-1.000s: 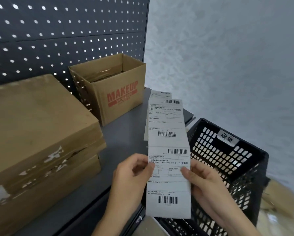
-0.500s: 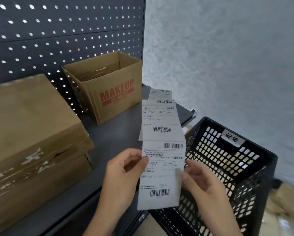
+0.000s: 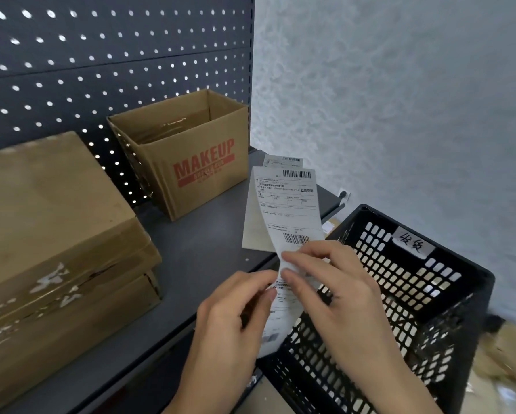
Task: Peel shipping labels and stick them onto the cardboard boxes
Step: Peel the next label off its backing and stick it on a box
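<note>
A strip of white shipping labels (image 3: 286, 198) with barcodes stands up between my hands, above the shelf's front edge. My left hand (image 3: 230, 321) pinches the lower part of the strip from the left. My right hand (image 3: 337, 282) pinches it from the right, thumb and forefinger at a fold where the upper label curls away from its pale backing. An open brown box printed MAKEUP (image 3: 185, 156) stands at the back of the shelf. A large closed cardboard box (image 3: 50, 234) with torn tape lies on the left.
The dark grey shelf (image 3: 191, 252) runs in front of a perforated back panel (image 3: 101, 55). A black slotted plastic crate (image 3: 400, 294) with a handwritten tag stands at the right, below the shelf edge. More cardboard (image 3: 507, 354) lies at the far right.
My right hand has moved up and left over the strip and now pinches it at a fold. The upper label has bent and lifted off its backing. The lower part is now twisted.
</note>
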Demonstrator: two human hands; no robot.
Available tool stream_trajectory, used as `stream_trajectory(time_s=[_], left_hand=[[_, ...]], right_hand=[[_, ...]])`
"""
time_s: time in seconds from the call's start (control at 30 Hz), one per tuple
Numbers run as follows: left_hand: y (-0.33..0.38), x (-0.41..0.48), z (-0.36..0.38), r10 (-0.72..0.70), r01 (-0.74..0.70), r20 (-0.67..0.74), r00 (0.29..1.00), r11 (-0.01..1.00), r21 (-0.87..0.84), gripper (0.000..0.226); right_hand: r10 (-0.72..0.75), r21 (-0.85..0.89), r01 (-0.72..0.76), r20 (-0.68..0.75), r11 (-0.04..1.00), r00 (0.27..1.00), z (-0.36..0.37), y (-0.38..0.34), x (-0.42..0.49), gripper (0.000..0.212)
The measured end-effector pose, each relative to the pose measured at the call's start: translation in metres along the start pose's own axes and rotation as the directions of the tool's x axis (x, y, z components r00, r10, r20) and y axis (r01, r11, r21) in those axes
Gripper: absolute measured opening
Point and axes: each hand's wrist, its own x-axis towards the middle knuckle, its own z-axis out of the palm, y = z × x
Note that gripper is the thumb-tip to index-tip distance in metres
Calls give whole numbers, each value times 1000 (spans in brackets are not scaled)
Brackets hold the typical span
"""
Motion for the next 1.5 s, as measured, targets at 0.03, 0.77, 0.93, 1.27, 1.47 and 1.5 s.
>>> stream_trajectory(time_s=[0.03, 0.77, 0.93, 1.27, 1.47, 1.5], left_hand=[[0, 0, -1, 16, -16, -1, 1000, 1000, 22, 24], [14, 9, -9, -256, 285, 127, 958, 856, -431, 17], [9, 15, -8, -293, 309, 104, 951, 851, -425, 22], [7, 16, -8, -297, 326, 134, 945, 875, -358, 25], [8, 15, -11, -260, 302, 170, 950, 902, -308, 24], [8, 15, -12, -250, 295, 179, 951, 909, -295, 23]], right_hand=[[5, 14, -6, 21, 1000, 1000, -1, 1, 0, 23], [-147, 1, 147, -9, 989, 989, 9, 7, 1, 25], [-172, -6, 173, 36, 985, 984, 8, 7, 0, 21], [-169, -12, 171, 64, 985, 983, 4, 9, -3, 19], [-109, 11, 109, 167, 994, 980, -3, 4, 0, 18], [-90, 29, 86, 199, 996, 976, -5, 3, 1, 15]])
